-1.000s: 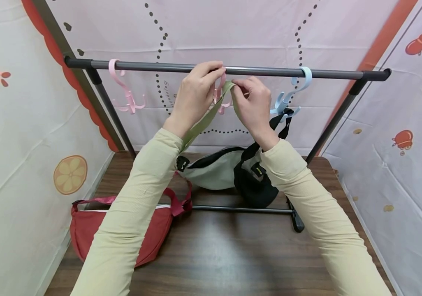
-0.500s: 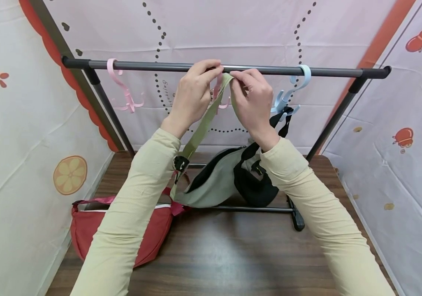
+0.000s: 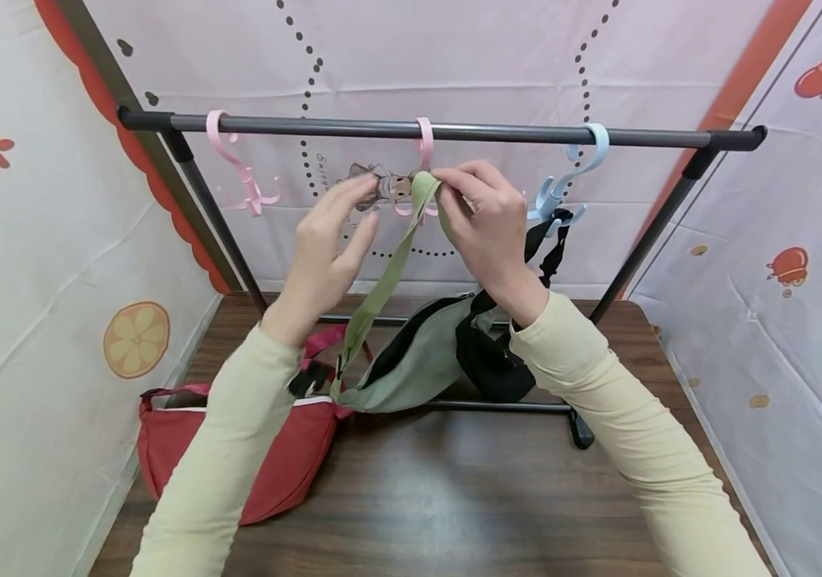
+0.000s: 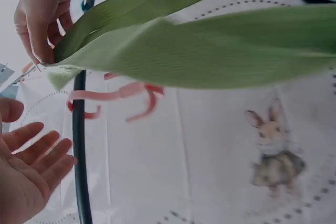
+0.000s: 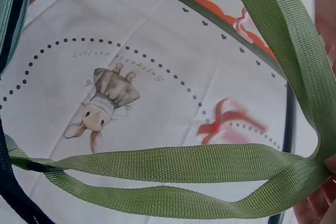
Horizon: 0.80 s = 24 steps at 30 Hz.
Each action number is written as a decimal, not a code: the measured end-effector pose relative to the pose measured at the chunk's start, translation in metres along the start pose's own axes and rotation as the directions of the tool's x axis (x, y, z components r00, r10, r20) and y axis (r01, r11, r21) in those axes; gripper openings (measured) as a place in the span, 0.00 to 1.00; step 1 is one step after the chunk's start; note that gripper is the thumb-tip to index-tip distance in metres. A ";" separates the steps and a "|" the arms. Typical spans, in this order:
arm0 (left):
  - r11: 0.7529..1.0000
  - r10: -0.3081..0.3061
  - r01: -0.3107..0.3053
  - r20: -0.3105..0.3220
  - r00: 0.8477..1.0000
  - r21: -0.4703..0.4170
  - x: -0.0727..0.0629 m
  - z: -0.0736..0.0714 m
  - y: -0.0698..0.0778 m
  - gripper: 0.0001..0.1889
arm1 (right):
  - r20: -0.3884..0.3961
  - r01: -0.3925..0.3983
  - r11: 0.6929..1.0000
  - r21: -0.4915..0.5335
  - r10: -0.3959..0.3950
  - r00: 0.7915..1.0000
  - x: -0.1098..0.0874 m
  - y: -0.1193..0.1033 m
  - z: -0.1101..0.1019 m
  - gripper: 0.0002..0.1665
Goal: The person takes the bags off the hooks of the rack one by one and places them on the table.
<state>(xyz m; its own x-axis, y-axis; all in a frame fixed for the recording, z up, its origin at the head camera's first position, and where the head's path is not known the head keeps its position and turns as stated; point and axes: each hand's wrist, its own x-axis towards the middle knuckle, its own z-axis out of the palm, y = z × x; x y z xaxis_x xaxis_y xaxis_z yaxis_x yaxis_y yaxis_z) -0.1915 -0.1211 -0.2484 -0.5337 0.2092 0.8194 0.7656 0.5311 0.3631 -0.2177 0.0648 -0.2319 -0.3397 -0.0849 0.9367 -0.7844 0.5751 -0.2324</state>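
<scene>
The left hand (image 3: 322,255) has drawn leftward off the curved pink plastic hook (image 3: 425,144), fingers loosely spread; the right hand (image 3: 490,223) alone now pinches the flat green woven strap (image 3: 388,272).

In the upper left of the right wrist view, thin grey lettering (image 5: 119,62) on the white printed fabric sheet (image 5: 157,119) reads, upside down, "Enjoyable perfect". Left of the head view's upper centre, sideways letters on it are too small to read fully.

The person's left sleeve (image 3: 215,457) and right sleeve (image 3: 638,425) are pale yellow, long, close-fitting and creased, leaving the left hand (image 3: 320,255) and right hand (image 3: 489,226) bare.
</scene>
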 end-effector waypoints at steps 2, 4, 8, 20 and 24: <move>0.998 -0.056 0.056 0.021 0.998 -0.006 -0.026 -0.006 -0.003 0.21 | 0.003 0.000 1.000 -0.002 0.000 1.000 0.000 -0.004 -0.002 0.10; 0.987 -0.160 0.160 0.056 0.986 -0.003 -0.054 -0.010 -0.007 0.25 | 0.004 0.000 1.000 -0.004 0.000 1.000 0.001 -0.007 -0.005 0.10; 0.919 -0.389 0.394 0.146 0.909 -0.004 -0.113 -0.012 -0.014 0.32 | -0.003 0.007 1.000 -0.005 -0.007 1.000 0.002 -0.011 -0.007 0.10; 0.585 -0.752 0.804 0.302 0.586 -0.106 -0.263 0.025 -0.011 0.43 | 0.035 0.028 0.999 0.016 -0.029 0.999 0.001 -0.023 -0.011 0.10; 0.503 -0.808 0.847 0.255 0.531 -0.172 -0.285 0.041 -0.006 0.38 | 0.040 0.058 0.998 0.013 -0.059 0.997 0.001 -0.028 -0.013 0.10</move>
<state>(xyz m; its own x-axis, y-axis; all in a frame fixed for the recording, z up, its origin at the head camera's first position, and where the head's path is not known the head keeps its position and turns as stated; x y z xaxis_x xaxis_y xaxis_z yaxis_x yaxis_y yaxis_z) -0.0589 -0.1500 -0.5023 -0.9936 -0.1089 0.0289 -0.0055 0.3028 0.9530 -0.1891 0.0587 -0.2215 -0.3135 -0.1509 0.9375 -0.8095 0.5586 -0.1807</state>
